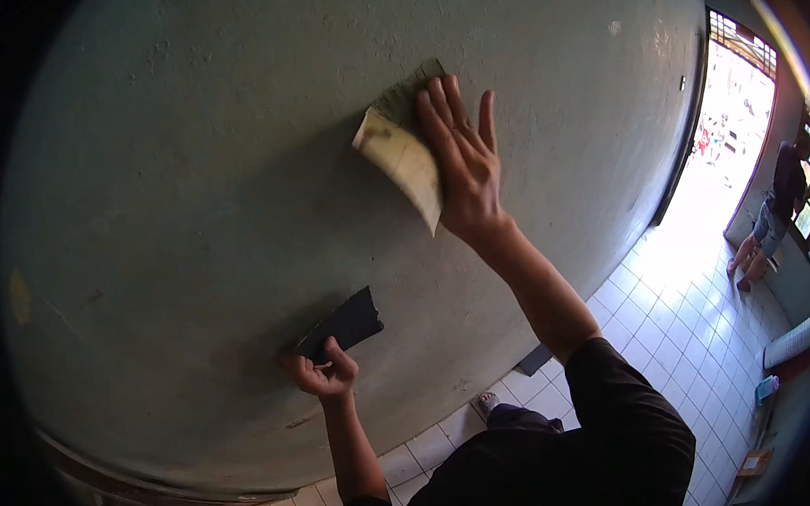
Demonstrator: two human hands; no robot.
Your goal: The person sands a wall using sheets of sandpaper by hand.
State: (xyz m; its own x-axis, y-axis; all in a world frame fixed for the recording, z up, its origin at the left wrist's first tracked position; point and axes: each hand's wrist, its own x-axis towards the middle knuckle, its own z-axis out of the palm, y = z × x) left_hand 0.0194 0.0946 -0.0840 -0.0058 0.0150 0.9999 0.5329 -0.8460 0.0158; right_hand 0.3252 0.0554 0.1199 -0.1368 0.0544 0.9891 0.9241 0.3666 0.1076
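grey-green paint covers the wall (pixel 213 126), where the right hand (pixel 469 170) lies open over a curled, pale-backed sheet (pixel 400 159), one finger spread apart, the thumb out of sight; the smudge on the sheet is too blurred to read. lower down, the left hand (pixel 324 370) pinches a dark sheet (pixel 354 319), some fingertips hidden; whether it touches the wall is hard to tell. glare washes out the doorway (pixel 729 117), and another person (pixel 786 186) beyond is dim.
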